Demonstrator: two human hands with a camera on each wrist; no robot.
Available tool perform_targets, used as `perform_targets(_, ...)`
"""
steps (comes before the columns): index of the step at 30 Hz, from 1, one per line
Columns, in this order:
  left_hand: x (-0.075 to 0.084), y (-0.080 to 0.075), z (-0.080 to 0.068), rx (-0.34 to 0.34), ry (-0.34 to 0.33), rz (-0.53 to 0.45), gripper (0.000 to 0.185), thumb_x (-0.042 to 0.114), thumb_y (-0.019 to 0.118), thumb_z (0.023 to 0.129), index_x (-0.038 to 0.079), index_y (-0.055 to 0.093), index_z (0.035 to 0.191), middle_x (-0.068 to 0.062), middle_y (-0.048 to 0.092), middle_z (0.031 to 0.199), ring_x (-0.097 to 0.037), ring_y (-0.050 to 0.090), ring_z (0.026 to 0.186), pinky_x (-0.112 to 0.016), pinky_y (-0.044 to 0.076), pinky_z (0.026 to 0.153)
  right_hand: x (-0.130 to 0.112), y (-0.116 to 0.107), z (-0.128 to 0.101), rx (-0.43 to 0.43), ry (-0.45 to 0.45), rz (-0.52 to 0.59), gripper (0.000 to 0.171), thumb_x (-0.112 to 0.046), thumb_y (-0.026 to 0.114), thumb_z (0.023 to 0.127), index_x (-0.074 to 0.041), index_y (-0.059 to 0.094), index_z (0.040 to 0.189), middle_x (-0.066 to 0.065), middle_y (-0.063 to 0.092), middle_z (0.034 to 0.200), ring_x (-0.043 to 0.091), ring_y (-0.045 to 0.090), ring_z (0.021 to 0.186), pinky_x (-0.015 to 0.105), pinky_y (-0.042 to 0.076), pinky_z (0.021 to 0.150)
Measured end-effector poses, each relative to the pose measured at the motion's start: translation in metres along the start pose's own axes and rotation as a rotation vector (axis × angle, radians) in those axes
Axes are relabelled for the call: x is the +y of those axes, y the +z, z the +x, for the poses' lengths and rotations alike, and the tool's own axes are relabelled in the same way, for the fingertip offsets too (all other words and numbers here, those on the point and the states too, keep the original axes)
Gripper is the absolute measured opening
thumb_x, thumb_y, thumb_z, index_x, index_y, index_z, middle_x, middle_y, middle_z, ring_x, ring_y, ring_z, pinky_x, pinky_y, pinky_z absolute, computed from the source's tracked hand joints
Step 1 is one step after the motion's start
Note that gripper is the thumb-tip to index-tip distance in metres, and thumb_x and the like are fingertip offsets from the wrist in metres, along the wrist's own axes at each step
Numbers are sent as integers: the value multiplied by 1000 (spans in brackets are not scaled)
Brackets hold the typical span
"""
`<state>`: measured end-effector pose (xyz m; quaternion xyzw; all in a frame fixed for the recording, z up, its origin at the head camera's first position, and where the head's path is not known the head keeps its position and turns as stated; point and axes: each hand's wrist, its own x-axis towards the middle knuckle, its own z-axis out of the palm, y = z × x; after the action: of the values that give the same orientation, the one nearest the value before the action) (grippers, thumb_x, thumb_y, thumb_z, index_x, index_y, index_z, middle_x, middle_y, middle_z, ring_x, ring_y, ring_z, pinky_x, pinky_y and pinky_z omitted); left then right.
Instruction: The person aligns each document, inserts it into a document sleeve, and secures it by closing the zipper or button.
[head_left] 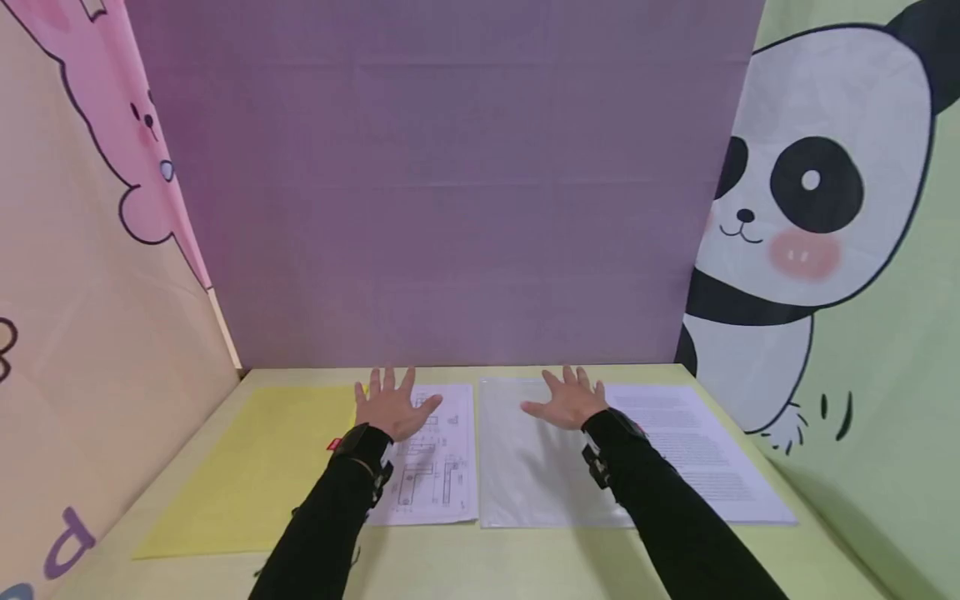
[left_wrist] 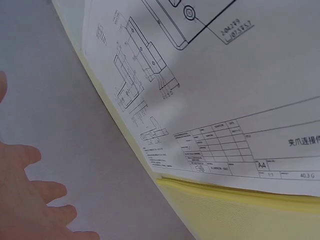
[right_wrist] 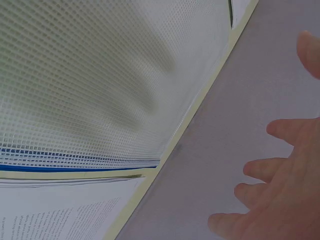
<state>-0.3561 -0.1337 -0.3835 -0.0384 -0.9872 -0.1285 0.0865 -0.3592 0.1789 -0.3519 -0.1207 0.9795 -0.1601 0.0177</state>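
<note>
Both hands hover palm-down with fingers spread and straight, grasping nothing, above a row of flat items on a pale yellow-green tabletop (head_left: pixel 525 558).

The left hand (head_left: pixel 392 406) is over the upper left corner of a white sheet printed with black technical line drawings and a title block (head_left: pixel 435 467); the wrist view shows the same drawing sheet (left_wrist: pixel 215 100) well below the fingers (left_wrist: pixel 35 200), so the hand does not plainly touch it. Whether the palm rests on the paper cannot be told from the head view. Just left of this sheet lies a flat yellow plastic folder (head_left: pixel 255 467), its edge tucked under the drawing sheet's border (left_wrist: pixel 240 205).

The right hand (head_left: pixel 567 401) is over the upper part of a translucent white mesh-textured document pouch (head_left: pixel 532 467), which lies just right of the drawing sheet. In the wrist view the pouch's grid weave and a blue strip along its edge (right_wrist: pixel 100 100) show clearly, with the fingers (right_wrist: pixel 275 175) held apart from it. To the pouch's right, partly under its edge, lies a white sheet of dense printed text (head_left: pixel 697 450).

A purple fabric backdrop (head_left: pixel 442 183) stands behind the table.
</note>
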Motion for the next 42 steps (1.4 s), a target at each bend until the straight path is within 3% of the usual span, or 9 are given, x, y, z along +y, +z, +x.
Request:
perform_targets(8, 0, 0, -2, -12, 7, -7, 86, 65, 46, 98, 10, 28, 161, -30, 18, 164, -50, 12, 151, -69, 5, 119, -2, 3, 0, -17, -9, -14, 84, -58, 54, 100, -6, 28, 160, 32, 13, 164, 51, 2, 151, 69, 1, 119)
perform_targets(14, 8, 3, -3, -24, 21, -38, 82, 62, 49, 99, 8, 33, 159, -30, 25, 161, -50, 18, 149, -70, 9, 118, 3, 6, -1, -30, 0, -29, 83, -56, 55, 100, -3, 32, 158, 33, 21, 161, 52, 11, 150, 69, 7, 118)
perform_targets(21, 36, 14, -7, -77, 72, -100, 76, 56, 51, 100, 9, 35, 158, -27, 29, 161, -47, 23, 149, -66, 19, 118, 15, 8, -9, -58, 15, -49, 81, -51, 58, 100, 3, 34, 155, 35, 28, 158, 53, 20, 147, 67, 19, 117)
perform_targets(26, 60, 25, -14, -98, 113, -100, 72, 50, 60, 97, 7, 45, 153, -24, 45, 151, -44, 40, 140, -61, 37, 111, 27, 14, -15, -61, 63, -70, 80, -48, 62, 97, 7, 39, 151, 37, 36, 152, 57, 33, 139, 68, 35, 107)
perform_targets(29, 72, 32, -19, -146, 130, -99, 68, 46, 66, 94, 5, 52, 146, -24, 54, 140, -43, 50, 130, -57, 45, 104, 37, 20, -20, -61, 80, -86, 80, -48, 66, 94, 9, 44, 146, 38, 45, 144, 57, 43, 131, 66, 43, 100)
perform_targets(31, 79, 36, -22, -186, 141, -132, 65, 41, 69, 93, 1, 55, 142, -25, 57, 135, -43, 53, 125, -56, 48, 101, 44, 25, -22, -56, 94, -101, 78, -47, 67, 93, 10, 47, 143, 38, 50, 137, 56, 48, 125, 64, 47, 96)
perform_targets(34, 85, 44, -24, -251, 141, -238, 65, 36, 69, 94, -3, 53, 142, -27, 55, 138, -42, 52, 129, -54, 45, 106, 53, 30, -26, -38, 132, -115, 74, -45, 68, 92, 12, 52, 136, 37, 54, 127, 53, 53, 116, 62, 50, 90)
perform_targets(38, 87, 56, -24, -266, 115, -333, 67, 33, 69, 93, -7, 51, 142, -28, 55, 140, -40, 52, 131, -51, 43, 109, 62, 33, -31, -2, 186, -99, 64, -39, 71, 88, 13, 58, 122, 32, 57, 112, 46, 56, 101, 58, 52, 83)
perform_targets(42, 90, 67, -24, -236, 57, -304, 43, 28, 72, 88, -6, 67, 113, -20, 68, 100, -33, 66, 88, -44, 55, 74, 69, 36, -34, 8, 220, -83, 53, -33, 73, 86, 13, 61, 110, 26, 57, 100, 36, 56, 84, 51, 53, 74)
